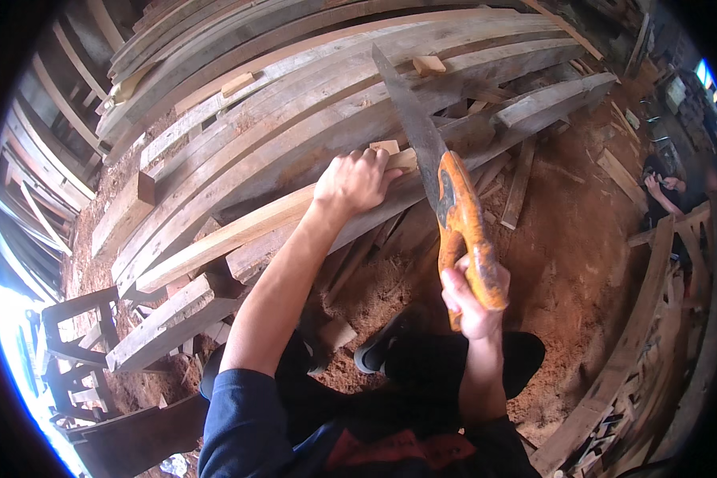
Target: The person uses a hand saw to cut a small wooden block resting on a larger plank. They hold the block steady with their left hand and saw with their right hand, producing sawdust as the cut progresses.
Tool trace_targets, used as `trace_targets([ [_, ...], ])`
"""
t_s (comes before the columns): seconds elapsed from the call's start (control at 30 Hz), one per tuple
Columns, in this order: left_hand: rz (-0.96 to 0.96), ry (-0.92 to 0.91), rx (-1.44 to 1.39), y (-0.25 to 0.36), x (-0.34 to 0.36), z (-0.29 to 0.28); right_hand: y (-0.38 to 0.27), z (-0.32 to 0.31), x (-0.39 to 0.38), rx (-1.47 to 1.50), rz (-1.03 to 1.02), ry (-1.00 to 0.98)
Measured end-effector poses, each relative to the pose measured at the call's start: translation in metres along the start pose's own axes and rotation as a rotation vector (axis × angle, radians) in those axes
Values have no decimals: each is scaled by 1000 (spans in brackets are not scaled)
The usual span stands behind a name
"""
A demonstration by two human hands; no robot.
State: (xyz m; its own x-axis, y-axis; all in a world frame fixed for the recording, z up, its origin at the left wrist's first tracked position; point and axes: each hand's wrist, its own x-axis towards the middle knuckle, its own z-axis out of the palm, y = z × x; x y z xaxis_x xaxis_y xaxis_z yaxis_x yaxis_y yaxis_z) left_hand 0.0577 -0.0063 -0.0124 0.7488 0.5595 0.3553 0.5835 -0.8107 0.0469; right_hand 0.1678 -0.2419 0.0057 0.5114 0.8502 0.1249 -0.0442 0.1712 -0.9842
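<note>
A hand saw with a worn orange handle (464,211) is gripped in my right hand (478,299). Its grey blade (410,111) points away from me, up and to the left, just past the end of a pale wooden batten (239,245). My left hand (354,182) is closed over that batten near its right end, pressing it against the timbers beneath. Whether the teeth touch the wood I cannot tell. A small offcut (386,146) lies just beyond my left fingers.
Long grey beams (311,103) are stacked ahead, with loose blocks (429,65) on top. A short thick beam (175,315) juts out at the near left. Sawdust (550,263) covers the ground. Another person (673,187) is at the far right, beside more planks (637,358).
</note>
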Motion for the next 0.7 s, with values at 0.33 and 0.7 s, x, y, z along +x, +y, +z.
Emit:
trace_targets([
  [0.33, 73, 22, -8, 3, -7, -3, 15, -14, -39, -217, -142, -50],
  [0.7, 63, -38, -6, 16, -9, -5, 9, -17, -74, -291, -82, 7],
])
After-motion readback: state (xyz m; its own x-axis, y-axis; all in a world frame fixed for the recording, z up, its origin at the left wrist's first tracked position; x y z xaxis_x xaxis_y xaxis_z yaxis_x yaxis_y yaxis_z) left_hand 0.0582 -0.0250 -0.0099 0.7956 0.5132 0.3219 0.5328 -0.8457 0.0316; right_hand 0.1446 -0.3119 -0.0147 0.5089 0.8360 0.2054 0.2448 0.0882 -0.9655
